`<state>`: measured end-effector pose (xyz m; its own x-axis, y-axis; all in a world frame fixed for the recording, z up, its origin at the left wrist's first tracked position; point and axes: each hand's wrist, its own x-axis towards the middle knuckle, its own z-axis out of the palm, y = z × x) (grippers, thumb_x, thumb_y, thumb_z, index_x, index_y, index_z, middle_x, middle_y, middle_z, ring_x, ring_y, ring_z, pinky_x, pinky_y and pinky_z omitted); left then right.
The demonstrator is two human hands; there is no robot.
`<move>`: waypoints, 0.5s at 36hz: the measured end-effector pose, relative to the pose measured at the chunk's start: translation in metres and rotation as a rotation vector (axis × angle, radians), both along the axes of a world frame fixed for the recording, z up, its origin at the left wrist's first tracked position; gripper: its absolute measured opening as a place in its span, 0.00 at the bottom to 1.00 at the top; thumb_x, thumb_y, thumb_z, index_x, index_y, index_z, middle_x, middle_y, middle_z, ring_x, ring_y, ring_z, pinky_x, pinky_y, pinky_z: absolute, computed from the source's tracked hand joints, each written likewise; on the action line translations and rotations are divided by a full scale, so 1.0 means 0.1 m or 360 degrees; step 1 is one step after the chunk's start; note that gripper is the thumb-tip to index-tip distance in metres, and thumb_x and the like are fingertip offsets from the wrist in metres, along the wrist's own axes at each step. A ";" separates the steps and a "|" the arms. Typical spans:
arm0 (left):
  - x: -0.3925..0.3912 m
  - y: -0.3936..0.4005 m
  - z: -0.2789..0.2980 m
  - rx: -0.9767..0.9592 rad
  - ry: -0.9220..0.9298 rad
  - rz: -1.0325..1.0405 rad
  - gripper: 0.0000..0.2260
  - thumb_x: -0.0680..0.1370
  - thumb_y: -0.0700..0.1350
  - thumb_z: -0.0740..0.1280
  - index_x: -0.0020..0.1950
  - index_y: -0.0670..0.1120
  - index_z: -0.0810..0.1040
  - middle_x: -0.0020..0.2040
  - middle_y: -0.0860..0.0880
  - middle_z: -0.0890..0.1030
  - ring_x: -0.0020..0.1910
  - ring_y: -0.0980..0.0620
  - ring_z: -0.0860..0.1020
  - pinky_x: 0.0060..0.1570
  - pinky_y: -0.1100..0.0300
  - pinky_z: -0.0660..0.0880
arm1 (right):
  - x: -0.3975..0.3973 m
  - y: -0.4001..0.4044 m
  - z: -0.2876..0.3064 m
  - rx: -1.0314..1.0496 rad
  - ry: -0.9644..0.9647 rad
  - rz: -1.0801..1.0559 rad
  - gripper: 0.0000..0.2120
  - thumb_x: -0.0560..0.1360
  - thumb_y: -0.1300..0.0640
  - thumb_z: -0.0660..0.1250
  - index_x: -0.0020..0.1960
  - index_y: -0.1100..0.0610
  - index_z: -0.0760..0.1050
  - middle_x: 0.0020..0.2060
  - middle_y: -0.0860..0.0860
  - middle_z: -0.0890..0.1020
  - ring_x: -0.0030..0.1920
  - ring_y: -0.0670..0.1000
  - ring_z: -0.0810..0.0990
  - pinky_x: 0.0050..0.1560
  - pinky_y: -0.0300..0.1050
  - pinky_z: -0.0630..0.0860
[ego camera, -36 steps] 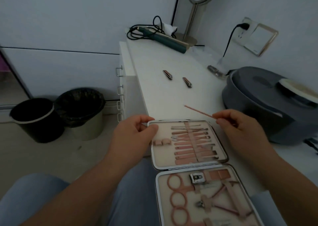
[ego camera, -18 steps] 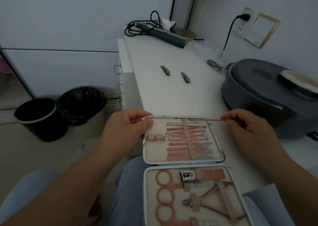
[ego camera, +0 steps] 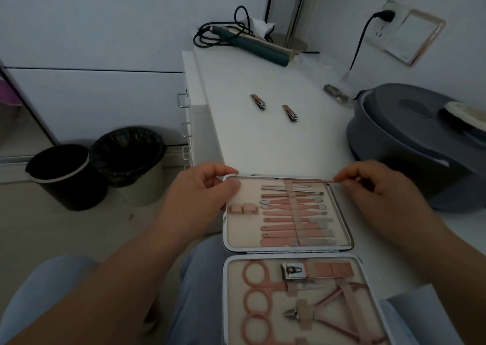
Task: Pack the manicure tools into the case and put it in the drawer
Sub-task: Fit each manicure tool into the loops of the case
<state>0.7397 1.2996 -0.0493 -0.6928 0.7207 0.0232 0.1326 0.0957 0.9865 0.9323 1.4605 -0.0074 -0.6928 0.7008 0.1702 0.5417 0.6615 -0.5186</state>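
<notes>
an open manicure case lies across the person's lap and the near edge of the white table, its near half holding three pink ring-handled scissors, one clipper and one nipper. the left hand pinches the far half's left corner, and the right hand pinches one thin pink stick along its top row. farther back lie two loose nail clippers, with two bins on the floor.
</notes>
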 end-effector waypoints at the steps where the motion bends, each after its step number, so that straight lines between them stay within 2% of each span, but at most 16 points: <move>1: 0.00 0.00 0.00 -0.0003 0.0001 -0.0001 0.05 0.71 0.41 0.68 0.42 0.51 0.80 0.33 0.44 0.82 0.28 0.58 0.76 0.33 0.65 0.73 | -0.01 0.00 0.01 -0.0013 -0.0024 0.0008 0.13 0.75 0.59 0.63 0.38 0.42 0.73 0.39 0.39 0.76 0.40 0.36 0.74 0.35 0.26 0.66; 4: -0.01 0.00 0.00 -0.0014 0.0008 -0.0010 0.05 0.71 0.41 0.68 0.41 0.51 0.80 0.33 0.45 0.82 0.28 0.58 0.76 0.36 0.61 0.74 | -0.03 0.01 0.03 -0.0051 -0.0065 0.0070 0.12 0.74 0.58 0.64 0.38 0.42 0.75 0.39 0.39 0.78 0.40 0.35 0.74 0.36 0.28 0.65; 6: -0.01 0.01 0.00 -0.0031 0.0034 -0.0018 0.06 0.71 0.41 0.68 0.40 0.52 0.80 0.27 0.51 0.79 0.26 0.59 0.75 0.34 0.63 0.73 | -0.05 0.00 0.05 -0.0050 -0.0094 0.0115 0.13 0.74 0.59 0.66 0.38 0.41 0.75 0.38 0.38 0.78 0.41 0.30 0.73 0.34 0.26 0.69; 9: -0.03 0.01 0.01 -0.0061 0.0145 -0.0019 0.06 0.71 0.41 0.69 0.38 0.53 0.79 0.24 0.55 0.75 0.24 0.61 0.72 0.29 0.70 0.70 | -0.10 0.00 0.10 0.0054 -0.0146 0.0178 0.16 0.73 0.60 0.66 0.36 0.39 0.73 0.37 0.38 0.77 0.40 0.28 0.72 0.38 0.19 0.66; 12: -0.04 0.00 0.05 -0.0147 0.0330 -0.0029 0.04 0.70 0.43 0.69 0.38 0.53 0.79 0.28 0.52 0.76 0.26 0.61 0.72 0.28 0.72 0.68 | -0.15 0.01 0.18 0.0211 -0.0359 0.0257 0.15 0.74 0.58 0.65 0.36 0.39 0.72 0.37 0.38 0.76 0.40 0.36 0.74 0.36 0.27 0.68; 18: -0.05 0.01 0.10 -0.0254 0.0506 -0.0068 0.06 0.70 0.46 0.68 0.36 0.57 0.76 0.29 0.53 0.77 0.30 0.63 0.74 0.31 0.75 0.68 | -0.25 0.01 0.32 0.0536 -0.0709 0.0441 0.09 0.76 0.56 0.61 0.49 0.45 0.77 0.41 0.40 0.74 0.44 0.42 0.72 0.49 0.38 0.70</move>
